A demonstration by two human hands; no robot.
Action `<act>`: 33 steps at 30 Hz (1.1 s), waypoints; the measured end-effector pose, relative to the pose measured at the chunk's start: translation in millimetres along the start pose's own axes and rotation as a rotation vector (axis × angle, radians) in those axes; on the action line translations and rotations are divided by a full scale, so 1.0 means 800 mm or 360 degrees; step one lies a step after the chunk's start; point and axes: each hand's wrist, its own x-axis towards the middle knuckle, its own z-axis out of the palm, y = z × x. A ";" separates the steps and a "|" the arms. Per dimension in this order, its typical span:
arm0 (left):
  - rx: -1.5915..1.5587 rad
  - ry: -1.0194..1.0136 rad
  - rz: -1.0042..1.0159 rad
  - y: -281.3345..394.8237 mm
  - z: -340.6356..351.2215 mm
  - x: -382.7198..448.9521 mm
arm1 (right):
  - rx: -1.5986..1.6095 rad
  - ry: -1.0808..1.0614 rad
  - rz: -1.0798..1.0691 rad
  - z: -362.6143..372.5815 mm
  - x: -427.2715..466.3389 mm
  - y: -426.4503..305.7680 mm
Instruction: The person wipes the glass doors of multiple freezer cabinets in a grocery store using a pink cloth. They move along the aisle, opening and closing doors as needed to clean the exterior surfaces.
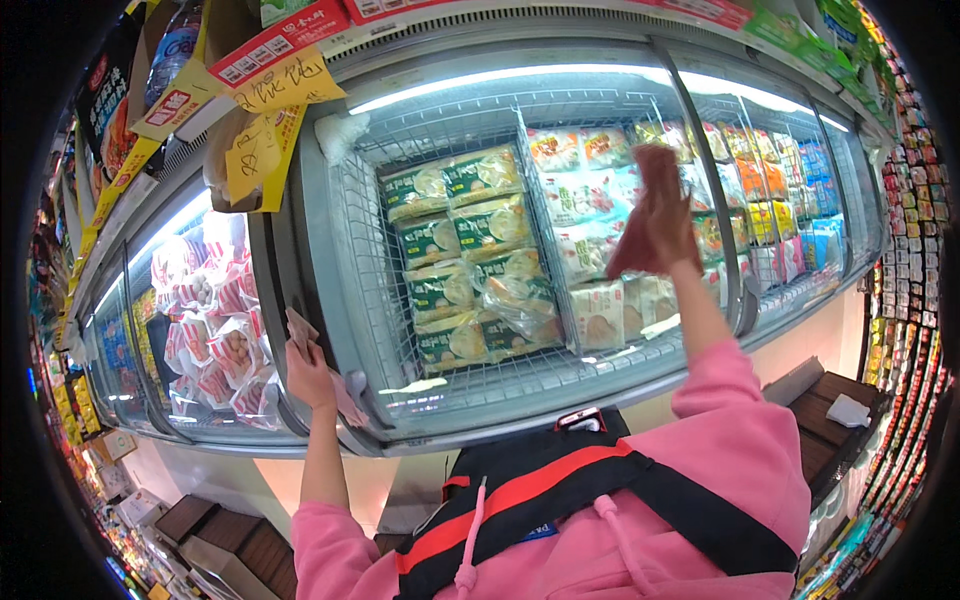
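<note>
Spread over a dark red cloth point(634, 244), my right hand point(666, 225) is on or just above the glass lid of a chest freezer point(600, 401); its outline is slightly blurred. My left hand point(309, 375) grips a pale pink cloth point(346, 397) at the dark frame between two freezer sections, beside a lid handle point(360, 386). Under the glass, green frozen food packs point(487, 225) lie stacked in a wire basket, with white bags point(574, 199) in the compartment to their right.
Shelves with packaged goods and yellow handwritten signs point(259, 150) overhang the freezer's far edge. Bagged frozen balls point(232, 337) fill the left section. Brown slatted stands point(225, 540) are low at the left and right, the right one bearing a white crumpled item point(849, 411).
</note>
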 end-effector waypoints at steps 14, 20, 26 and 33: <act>-0.0134 -0.0002 -0.0020 0.005 -0.009 -0.001 | 0.1109 0.0344 -0.0729 -0.103 0.150 -0.573; -0.0133 0.0034 0.0023 0.004 -0.004 0.001 | 0.1830 -0.0282 -0.1650 -0.162 -0.099 -0.461; 0.0012 0.0064 0.0100 -0.001 -0.001 0.003 | 0.0559 -0.0543 -0.0361 -0.065 -0.194 -0.046; -0.0023 0.0079 0.0125 -0.002 0.002 0.004 | 0.0572 0.0253 0.0497 -0.082 -0.261 0.052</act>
